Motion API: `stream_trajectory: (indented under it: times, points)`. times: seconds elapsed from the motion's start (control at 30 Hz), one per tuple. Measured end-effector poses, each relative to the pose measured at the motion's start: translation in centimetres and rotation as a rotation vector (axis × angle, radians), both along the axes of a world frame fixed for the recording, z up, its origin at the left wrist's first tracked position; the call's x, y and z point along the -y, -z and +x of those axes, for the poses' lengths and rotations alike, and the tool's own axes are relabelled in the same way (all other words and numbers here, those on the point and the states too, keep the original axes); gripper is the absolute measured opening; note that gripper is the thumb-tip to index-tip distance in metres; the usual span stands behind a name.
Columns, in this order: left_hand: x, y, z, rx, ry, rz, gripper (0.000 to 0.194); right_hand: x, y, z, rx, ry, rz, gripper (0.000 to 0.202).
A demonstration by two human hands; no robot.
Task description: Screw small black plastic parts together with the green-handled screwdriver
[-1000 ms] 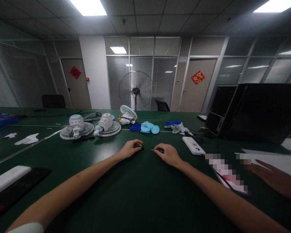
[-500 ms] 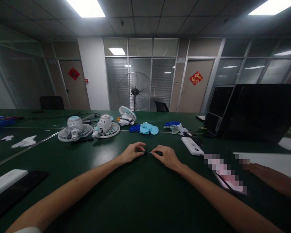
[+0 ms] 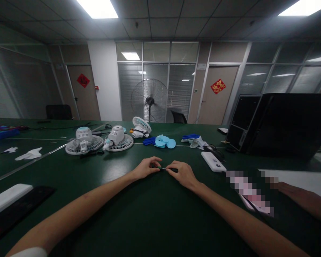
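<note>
Over the middle of the table, my left hand [image 3: 147, 168] pinches a small dark green piece [image 3: 161, 167] between thumb and fingertips; its exact kind is too small to make out. Facing it, my right hand [image 3: 183, 172] is closed around a small screwdriver [image 3: 164, 169]. The thin metal shaft points left and seems to meet the green piece. Most of the dark handle is hidden in my right palm. Beyond my hands lie light blue fan blades [image 3: 165, 141] beside a blue glove [image 3: 149, 141].
White fans [image 3: 117, 139] stand face down at the back left. To the right are a white power bank [image 3: 213, 161], a blurred pink item [image 3: 248, 189], another person's hand [image 3: 294, 189] and a black computer case [image 3: 278, 123]. More gloves [image 3: 195, 140] lie at the back.
The gap between the screwdriver's tip and the green piece has closed. Both hands stay in nearly the same place, and the whole view has shifted slightly.
</note>
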State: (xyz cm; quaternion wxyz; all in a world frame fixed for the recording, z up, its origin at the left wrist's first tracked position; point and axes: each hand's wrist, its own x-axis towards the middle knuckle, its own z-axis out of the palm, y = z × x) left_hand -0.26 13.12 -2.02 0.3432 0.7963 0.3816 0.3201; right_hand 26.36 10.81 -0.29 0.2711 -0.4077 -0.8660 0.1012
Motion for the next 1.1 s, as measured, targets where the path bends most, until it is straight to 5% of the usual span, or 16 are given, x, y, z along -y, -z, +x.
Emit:
stream_trajectory:
  times: [0.47, 0.7, 0.87, 1.1]
  points:
    - [0.3, -0.2, 0.2, -0.026, 0.009, 0.03, 0.041, -0.1, -0.1, -0.5, -0.149, -0.076, 0.005, 0.023]
    - [0.9, -1.2, 0.4, -0.101, -0.042, 0.085, 0.022, -0.3, 0.0, -0.1, -0.271, 0.021, 0.022, 0.026]
    - [2.6, -1.5, 0.8, -0.013, -0.082, 0.083, 0.022, -0.4, 0.3, 0.2, -0.289, 0.087, 0.035, 0.026]
    - [4.3, -1.5, 1.2, -0.17, -0.193, 0.227, 0.019, -0.5, 0.3, 0.4, -0.299, 0.139, 0.035, 0.028]
